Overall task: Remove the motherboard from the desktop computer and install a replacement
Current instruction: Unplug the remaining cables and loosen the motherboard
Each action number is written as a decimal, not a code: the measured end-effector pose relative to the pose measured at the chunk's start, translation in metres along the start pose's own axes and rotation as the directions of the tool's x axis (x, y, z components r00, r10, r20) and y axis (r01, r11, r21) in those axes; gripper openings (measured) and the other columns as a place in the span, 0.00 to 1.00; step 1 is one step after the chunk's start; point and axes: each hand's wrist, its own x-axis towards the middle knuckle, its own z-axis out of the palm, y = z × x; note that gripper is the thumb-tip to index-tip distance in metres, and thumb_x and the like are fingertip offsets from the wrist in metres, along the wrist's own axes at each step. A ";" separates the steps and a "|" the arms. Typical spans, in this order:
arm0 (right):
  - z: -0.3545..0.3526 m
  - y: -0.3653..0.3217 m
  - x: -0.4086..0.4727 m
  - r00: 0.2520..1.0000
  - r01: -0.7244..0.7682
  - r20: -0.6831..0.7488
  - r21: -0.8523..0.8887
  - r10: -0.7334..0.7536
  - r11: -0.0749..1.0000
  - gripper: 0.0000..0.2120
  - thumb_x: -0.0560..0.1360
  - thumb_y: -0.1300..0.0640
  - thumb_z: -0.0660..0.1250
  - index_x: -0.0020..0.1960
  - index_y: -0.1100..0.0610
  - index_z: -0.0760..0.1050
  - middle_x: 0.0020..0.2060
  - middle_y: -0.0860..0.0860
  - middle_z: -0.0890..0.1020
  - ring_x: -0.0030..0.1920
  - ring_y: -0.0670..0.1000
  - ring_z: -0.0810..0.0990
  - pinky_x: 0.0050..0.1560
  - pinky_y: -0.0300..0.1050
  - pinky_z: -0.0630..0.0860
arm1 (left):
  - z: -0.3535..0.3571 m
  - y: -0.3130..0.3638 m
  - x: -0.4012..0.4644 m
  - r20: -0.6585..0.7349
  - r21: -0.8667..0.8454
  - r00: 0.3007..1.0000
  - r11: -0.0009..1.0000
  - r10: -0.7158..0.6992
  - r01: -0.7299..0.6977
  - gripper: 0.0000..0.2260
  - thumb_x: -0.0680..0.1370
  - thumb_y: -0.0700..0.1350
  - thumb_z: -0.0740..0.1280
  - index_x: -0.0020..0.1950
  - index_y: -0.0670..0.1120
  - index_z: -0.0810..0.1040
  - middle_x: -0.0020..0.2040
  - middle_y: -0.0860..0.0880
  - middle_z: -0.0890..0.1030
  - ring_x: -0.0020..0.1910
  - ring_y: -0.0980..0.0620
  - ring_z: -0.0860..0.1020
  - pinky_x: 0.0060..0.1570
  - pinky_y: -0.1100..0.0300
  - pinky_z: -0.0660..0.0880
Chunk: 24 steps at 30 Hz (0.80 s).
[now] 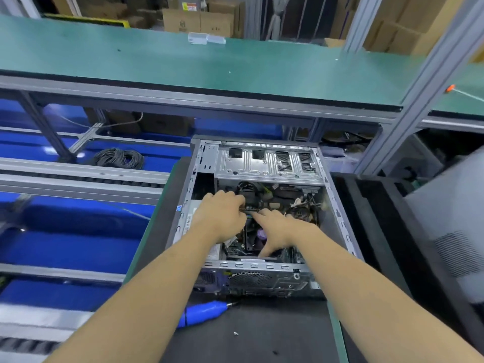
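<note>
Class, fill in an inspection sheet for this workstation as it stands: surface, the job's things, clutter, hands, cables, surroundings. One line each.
Surface: dark mat on a green-edged bench.
Job's things: open computer case lying on its side; motherboard inside, mostly hidden.
Clutter: blue electric screwdriver and a loose screw on the mat.
Hands: left hand pinches a thin dark part; right hand reaches in, fingers spread.
Cables: tangled wires inside the case; coiled cable to the left.
Surroundings: green shelf, cardboard boxes behind.
</note>
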 end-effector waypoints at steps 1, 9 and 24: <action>0.000 -0.001 0.001 1.000 0.014 -0.006 -0.042 -0.014 0.999 0.59 0.64 0.35 0.77 0.81 0.51 0.45 0.75 0.54 0.59 0.73 0.60 0.61 0.66 0.64 0.67 | 0.000 -0.001 0.000 -0.008 -0.015 1.000 1.000 -0.004 0.004 0.14 0.77 0.51 0.57 0.58 0.52 0.77 0.51 0.51 0.79 0.51 0.47 0.74 0.51 0.51 0.66; -0.030 0.003 -0.036 0.954 0.016 -0.300 -0.009 -0.018 1.000 0.52 0.62 0.37 0.74 0.79 0.51 0.55 0.67 0.51 0.67 0.66 0.57 0.68 0.62 0.60 0.70 | -0.005 0.005 -0.006 -0.135 -0.090 0.991 0.996 -0.025 0.013 0.13 0.81 0.53 0.57 0.59 0.50 0.76 0.49 0.51 0.78 0.50 0.47 0.75 0.47 0.52 0.70; -0.061 0.101 -0.176 0.558 -0.063 -0.752 0.383 0.351 0.921 0.50 0.62 0.41 0.71 0.78 0.36 0.50 0.62 0.47 0.67 0.64 0.52 0.62 0.59 0.55 0.62 | -0.090 0.176 0.057 -0.062 -0.867 0.997 0.497 -0.052 -0.028 0.29 0.73 0.60 0.74 0.70 0.53 0.70 0.59 0.54 0.77 0.53 0.55 0.78 0.48 0.59 0.73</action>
